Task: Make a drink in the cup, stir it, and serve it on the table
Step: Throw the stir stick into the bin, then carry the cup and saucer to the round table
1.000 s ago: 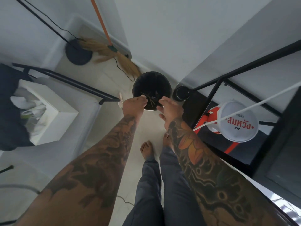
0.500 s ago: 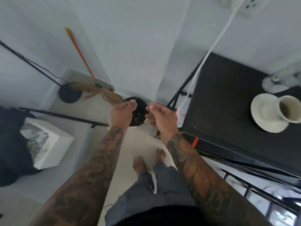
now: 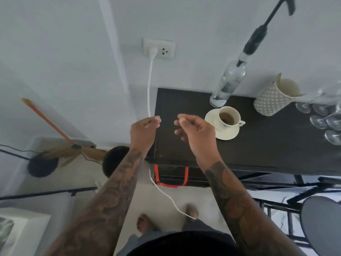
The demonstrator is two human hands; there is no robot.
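Landmark: the cup [image 3: 228, 117].

**Task status.** The cup stands upright on a saucer [image 3: 226, 133] on the black table [image 3: 258, 145]. It holds a brown liquid or powder low inside; which of the two cannot be told. No spoon or stirrer is visible in or beside the cup. Judged from this, the ingredient step is at least begun, while stirring and serving appear to remain.

**Hands.** Both hands are raised to the left of the cup, over the table's left end.
- The left hand [image 3: 143, 133], the farther from the cup, has its fingers [image 3: 156, 119] curled in, tips drawn together. Whether they pinch anything cannot be told.
- The right hand [image 3: 195, 133] is just left of the saucer, not touching it. Its fingers are loosely curled; nothing is seen held.

**Surface.** Behind the cup, toward the wall, stands a clear glass bottle [image 3: 227, 84]. To the right of the cup stands a patterned jug [image 3: 275, 97], and farther right a group of upturned glasses [image 3: 324, 119].

**Room.** On the white wall behind and left of the cup is a socket [image 3: 159, 48] with a white cable [image 3: 149, 85] plugged in and hanging down. Far left of the cup, a broom [image 3: 55, 133] leans in the corner. A round black bin [image 3: 114, 161] stands on the floor below the table's left end.
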